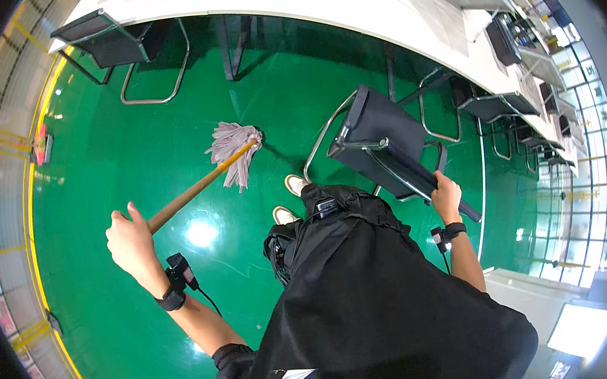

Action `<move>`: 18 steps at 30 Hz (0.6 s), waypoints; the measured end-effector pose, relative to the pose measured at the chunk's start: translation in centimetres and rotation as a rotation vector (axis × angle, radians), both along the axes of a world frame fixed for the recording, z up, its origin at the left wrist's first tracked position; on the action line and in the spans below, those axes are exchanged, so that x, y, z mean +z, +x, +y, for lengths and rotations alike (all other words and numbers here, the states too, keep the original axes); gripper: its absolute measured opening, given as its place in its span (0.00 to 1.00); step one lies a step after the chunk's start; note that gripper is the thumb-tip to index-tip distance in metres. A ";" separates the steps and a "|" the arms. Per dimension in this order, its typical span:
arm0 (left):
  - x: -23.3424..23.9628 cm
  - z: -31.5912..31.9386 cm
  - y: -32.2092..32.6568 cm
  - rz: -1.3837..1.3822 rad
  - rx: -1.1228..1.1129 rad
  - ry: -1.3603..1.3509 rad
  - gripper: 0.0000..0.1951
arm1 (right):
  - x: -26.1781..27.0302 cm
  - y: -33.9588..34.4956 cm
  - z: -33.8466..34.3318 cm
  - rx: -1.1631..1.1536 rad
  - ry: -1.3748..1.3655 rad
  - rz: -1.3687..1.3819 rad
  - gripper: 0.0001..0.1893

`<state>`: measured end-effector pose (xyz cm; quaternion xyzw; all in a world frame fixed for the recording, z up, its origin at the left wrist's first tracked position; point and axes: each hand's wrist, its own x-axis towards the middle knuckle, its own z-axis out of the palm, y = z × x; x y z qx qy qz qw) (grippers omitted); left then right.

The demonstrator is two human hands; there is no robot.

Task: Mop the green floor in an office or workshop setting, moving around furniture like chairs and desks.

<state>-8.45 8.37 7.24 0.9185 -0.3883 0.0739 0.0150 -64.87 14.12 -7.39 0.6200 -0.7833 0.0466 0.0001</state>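
My left hand [132, 246] grips the upper end of a wooden mop handle [195, 191]. The handle slants away to a mop head of pale greyish-pink cloth strips [235, 152], which rests spread on the green floor [132, 150]. On the other side, my right hand [446, 198] is closed around the top of the backrest of a black office chair [385, 133] with a chromed tube frame. That chair stands at an angle just beyond my right foot, turned away from the long white table.
A long white table [287, 4] curves across the far side, on dark metal legs [231, 47]. Another black chair [106, 41] sits at its left end, and several more [502, 106] line it at right. A yellow floor line [29, 213] runs along the left wall.
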 end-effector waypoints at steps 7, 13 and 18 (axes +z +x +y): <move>1.1 0.7 -1.3 -0.030 0.003 0.012 0.20 | 0.4 1.0 -0.5 -0.021 -0.172 -0.069 0.14; -0.1 4.0 -2.3 -0.044 0.039 0.058 0.19 | -0.7 -1.4 -0.4 0.129 -0.318 0.096 0.14; -1.9 8.5 -1.3 0.087 -0.010 0.020 0.17 | 0.8 -5.0 0.5 0.152 -0.222 0.007 0.15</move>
